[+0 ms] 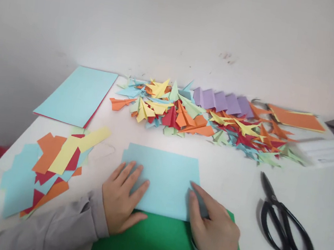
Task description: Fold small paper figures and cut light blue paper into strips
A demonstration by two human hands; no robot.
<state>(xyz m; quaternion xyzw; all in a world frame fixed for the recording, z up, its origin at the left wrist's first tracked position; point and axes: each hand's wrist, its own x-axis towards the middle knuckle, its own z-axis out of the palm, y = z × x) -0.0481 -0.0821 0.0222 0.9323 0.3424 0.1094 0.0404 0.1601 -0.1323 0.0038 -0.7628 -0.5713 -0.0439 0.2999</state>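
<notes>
A folded light blue sheet of paper [167,182] lies in front of me, its lower part over a green board [157,242]. Its layers are slightly offset at the upper left corner. My left hand [124,201] rests flat on the sheet's left side with fingers spread. At the sheet's right edge, my right hand [214,221] has thumb and index finger close together on the paper, the other fingers curled and partly hidden. Black-handled scissors [277,209] lie on the table to the right, blades partly closed, touched by neither hand.
Coloured paper scraps [61,156] lie at the left. Behind them is a stack of light blue sheets [77,94]. Many small folded paper planes [183,117] line the back, beside purple pleated paper [223,102]. Orange sheets [297,118] lie at the back right, near a white mask-like item [329,152].
</notes>
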